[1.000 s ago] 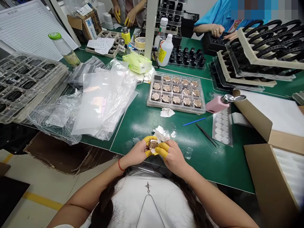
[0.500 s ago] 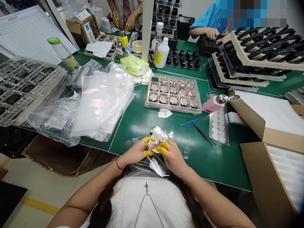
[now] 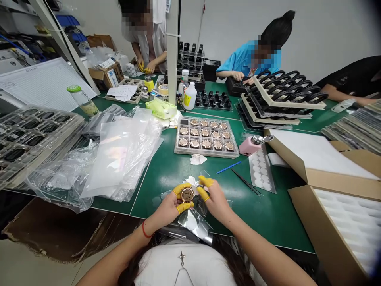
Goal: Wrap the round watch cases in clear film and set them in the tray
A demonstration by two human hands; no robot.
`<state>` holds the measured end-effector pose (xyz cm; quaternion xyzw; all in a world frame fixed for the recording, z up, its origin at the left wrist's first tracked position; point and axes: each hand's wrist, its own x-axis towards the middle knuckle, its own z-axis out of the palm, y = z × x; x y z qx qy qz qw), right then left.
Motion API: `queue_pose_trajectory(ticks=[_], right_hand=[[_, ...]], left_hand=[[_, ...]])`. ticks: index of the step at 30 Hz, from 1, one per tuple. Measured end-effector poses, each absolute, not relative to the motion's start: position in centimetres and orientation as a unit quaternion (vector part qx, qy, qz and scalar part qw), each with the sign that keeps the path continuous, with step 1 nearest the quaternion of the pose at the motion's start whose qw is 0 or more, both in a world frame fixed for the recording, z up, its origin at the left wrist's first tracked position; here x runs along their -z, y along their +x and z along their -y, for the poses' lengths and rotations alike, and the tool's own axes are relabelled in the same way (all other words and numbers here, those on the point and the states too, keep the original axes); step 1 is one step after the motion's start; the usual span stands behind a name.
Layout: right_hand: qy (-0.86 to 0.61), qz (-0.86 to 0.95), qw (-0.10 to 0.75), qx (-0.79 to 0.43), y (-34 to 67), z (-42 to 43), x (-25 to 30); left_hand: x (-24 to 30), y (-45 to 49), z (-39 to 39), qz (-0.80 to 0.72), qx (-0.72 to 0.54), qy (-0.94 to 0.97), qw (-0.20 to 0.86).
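Observation:
My left hand (image 3: 171, 204), with yellow finger cots, is closed around a round gold-coloured watch case (image 3: 187, 195). The case's back, with printed markings, faces up. Just right of it, my right hand (image 3: 216, 198) has its yellow-tipped fingers parted, and I see nothing clearly held in them. Behind the fingertips lie a crumpled white tissue (image 3: 191, 181) and some clear film. Farther back stands a clear tray (image 3: 205, 152) with several similar watch cases in its compartments.
A blue stick (image 3: 228, 167), black tweezers (image 3: 246, 182), a sheet of round white stickers (image 3: 262, 171) and a pink pump bottle (image 3: 250, 145) lie to the right. An open cardboard box (image 3: 324, 222) flanks them. Plastic bags (image 3: 127, 159) cover the left. Co-workers sit across.
My right hand has drawn away from the watch case, and its fingers have parted. My left hand has tilted the case's back toward me. The camera view has tipped upward.

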<state>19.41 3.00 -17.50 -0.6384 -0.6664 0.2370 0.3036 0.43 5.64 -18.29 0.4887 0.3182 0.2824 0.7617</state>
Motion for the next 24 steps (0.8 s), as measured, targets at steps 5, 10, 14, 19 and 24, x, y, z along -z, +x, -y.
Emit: queue_pose_trajectory(ticks=[5, 10, 14, 19, 24], right_hand=[[-0.551, 0.615, 0.392, -0.404, 15.9, -7.9, 16.4], [-0.651, 0.606, 0.406, -0.212, 18.5, -22.0, 13.7], [-0.697, 0.591, 0.385, -0.13, 19.5, -31.6, 12.5], [-0.722, 0.619, 0.296, -0.088, 19.1, -36.0, 14.0], [-0.771, 0.595, 0.224, -0.038, 21.7, -36.0, 15.4]], left_hand=[[18.6, -0.2, -7.0, -0.367, -0.329, 0.495, 0.715], [20.0, -2.0, -7.9, -0.399, -0.362, 0.453, 0.711], [20.4, -2.1, -8.1, -0.403, -0.366, 0.44, 0.714], [20.5, -2.0, -8.2, -0.391, -0.369, 0.427, 0.727], [20.2, -2.0, -8.2, -0.389, -0.357, 0.43, 0.732]])
